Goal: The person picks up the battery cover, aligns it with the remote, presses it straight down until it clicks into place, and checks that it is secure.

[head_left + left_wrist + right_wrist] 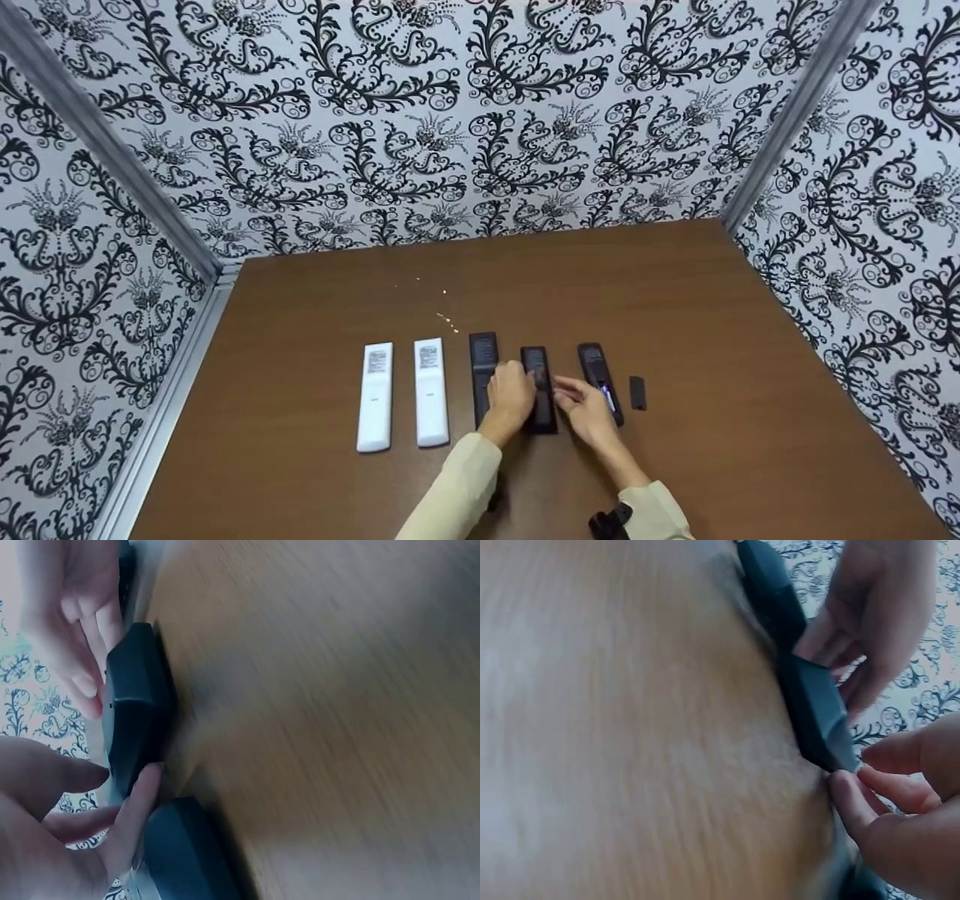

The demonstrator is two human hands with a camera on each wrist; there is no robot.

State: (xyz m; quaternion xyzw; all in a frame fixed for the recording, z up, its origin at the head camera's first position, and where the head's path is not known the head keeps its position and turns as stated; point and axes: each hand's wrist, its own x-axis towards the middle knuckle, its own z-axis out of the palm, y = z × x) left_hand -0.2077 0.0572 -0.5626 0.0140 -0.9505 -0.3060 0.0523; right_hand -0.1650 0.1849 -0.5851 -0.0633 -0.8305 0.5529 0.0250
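Observation:
A black remote control (541, 409) lies back side up on the table between my hands. My left hand (512, 394) reaches over its left edge, fingers bent, holding that side; in the left wrist view a fingertip (150, 776) presses its side near the table. With thumb and fingertips, my right hand (589, 412) grips the opposite edge, where the right wrist view shows the thumb (845, 791) low against the remote. Another black remote (484, 349) lies left of it, partly hidden by my left hand. Nearer my right hand is a third black remote (596, 364), its battery compartment uncovered.
A small black battery cover (637, 392) lies at the right. Two white remotes (375, 405) lie face down on the left, side by side. Several tiny light specks (448, 321) dot the brown table (337, 300). Patterned walls (420, 150) stand behind and on both sides.

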